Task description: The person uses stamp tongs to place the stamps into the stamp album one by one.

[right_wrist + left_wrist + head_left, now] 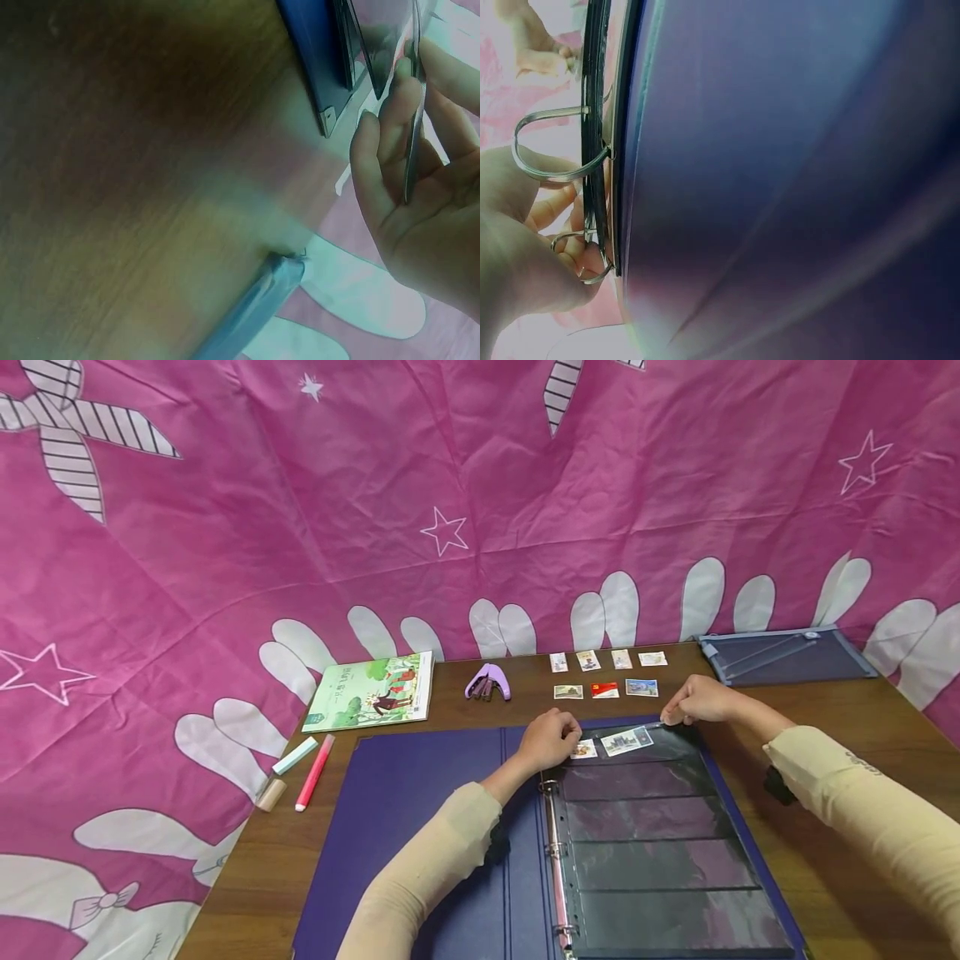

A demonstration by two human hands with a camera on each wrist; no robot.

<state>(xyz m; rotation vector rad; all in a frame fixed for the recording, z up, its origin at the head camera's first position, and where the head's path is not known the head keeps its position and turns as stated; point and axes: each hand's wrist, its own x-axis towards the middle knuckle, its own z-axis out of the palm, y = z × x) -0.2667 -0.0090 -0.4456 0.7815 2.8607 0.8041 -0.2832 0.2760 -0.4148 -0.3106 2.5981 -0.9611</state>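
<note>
A blue ring-binder stamp album (427, 810) lies spread on the table, with a black page (660, 818) of clear pockets on its right side. Two stamps are at the page's top row: a small one (584, 749) beside my left fingers and a wider, tilted stamp (627, 741) to its right. My left hand (550, 741), fingers curled, pinches the page's upper left edge near the top ring (555, 112). At the upper right corner, my right hand (697, 700) holds thin metal tweezers (414, 135), their tips reaching toward the wider stamp.
Behind the album lie several loose stamps (603, 690) in two rows. A purple stapler (487, 681) and a green picture book (367, 693) stand farther left, with a red marker (315, 772) nearby. A grey zip pouch (787, 656) lies at the back right.
</note>
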